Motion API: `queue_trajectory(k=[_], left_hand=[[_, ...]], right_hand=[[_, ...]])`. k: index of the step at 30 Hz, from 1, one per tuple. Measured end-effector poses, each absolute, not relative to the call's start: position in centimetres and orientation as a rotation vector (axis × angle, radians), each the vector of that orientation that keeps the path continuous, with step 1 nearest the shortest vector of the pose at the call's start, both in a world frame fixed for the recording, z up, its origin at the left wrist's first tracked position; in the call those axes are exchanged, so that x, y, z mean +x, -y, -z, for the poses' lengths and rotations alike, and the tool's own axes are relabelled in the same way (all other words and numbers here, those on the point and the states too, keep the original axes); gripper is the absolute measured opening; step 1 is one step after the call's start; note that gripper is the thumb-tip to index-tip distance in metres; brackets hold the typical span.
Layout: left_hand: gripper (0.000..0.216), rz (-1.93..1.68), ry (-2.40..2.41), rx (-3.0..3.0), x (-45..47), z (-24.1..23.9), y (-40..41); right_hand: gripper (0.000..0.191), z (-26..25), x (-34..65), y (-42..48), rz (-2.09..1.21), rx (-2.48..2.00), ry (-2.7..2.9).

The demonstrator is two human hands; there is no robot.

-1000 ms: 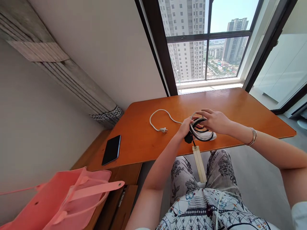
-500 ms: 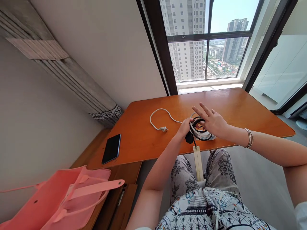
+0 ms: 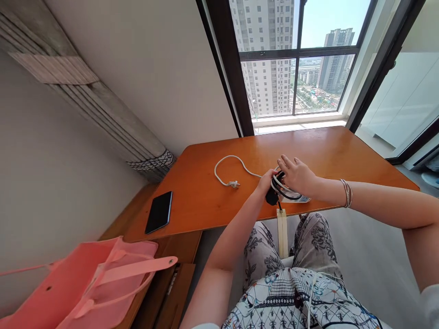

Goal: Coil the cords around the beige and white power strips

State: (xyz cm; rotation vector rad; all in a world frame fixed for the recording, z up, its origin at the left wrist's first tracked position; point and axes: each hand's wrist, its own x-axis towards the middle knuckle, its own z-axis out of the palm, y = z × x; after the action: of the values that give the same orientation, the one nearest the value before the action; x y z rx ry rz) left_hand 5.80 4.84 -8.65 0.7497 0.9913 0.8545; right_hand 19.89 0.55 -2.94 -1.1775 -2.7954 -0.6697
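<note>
A bundle of coiled black and white cable (image 3: 286, 193) lies near the front edge of the orange wooden table (image 3: 329, 146). My left hand (image 3: 266, 182) is closed on the left side of the coil, next to a black plug (image 3: 271, 197). My right hand (image 3: 297, 175) rests on top of the coil with its fingers curled over the loops. A loose length of white cable (image 3: 226, 163) runs left across the table and ends in a plug (image 3: 234, 184). A pale flat strip (image 3: 282, 232) hangs down from the bundle below the table edge.
A black phone (image 3: 159, 212) lies at the table's left front corner. A pink tote bag (image 3: 85, 283) sits at the lower left beside a wooden cabinet (image 3: 171, 278). A large window (image 3: 295, 59) stands behind the table. My patterned trousers (image 3: 295, 256) show below.
My right hand had its fingers spread above the coil half a second ago; now they are lowered and curled onto the loops. My left hand has stayed on the coil.
</note>
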Motion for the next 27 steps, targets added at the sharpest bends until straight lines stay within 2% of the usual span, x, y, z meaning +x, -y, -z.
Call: queue_trajectory(k=[8,11,16,27], left_hand=[[0.022,-0.917,-0.98,0.827,5.9,8.2,-4.3],[0.012,-0.944,-0.946,0.858,6.0,7.9,-3.9],[0.018,-0.925,-0.859,0.921,5.9,8.5,-3.7],[0.005,-0.875,-0.959,0.757,5.9,8.6,-4.2]], right_hand=[[0.029,2.9,21.0,-2.8,0.806,-0.868,2.937],[0.029,3.2,21.7,-3.6,0.838,-0.788,2.943],[0.027,3.4,21.9,-3.4,0.761,-0.854,2.924],[0.02,4.3,21.3,-3.4,0.784,-1.077,2.792]])
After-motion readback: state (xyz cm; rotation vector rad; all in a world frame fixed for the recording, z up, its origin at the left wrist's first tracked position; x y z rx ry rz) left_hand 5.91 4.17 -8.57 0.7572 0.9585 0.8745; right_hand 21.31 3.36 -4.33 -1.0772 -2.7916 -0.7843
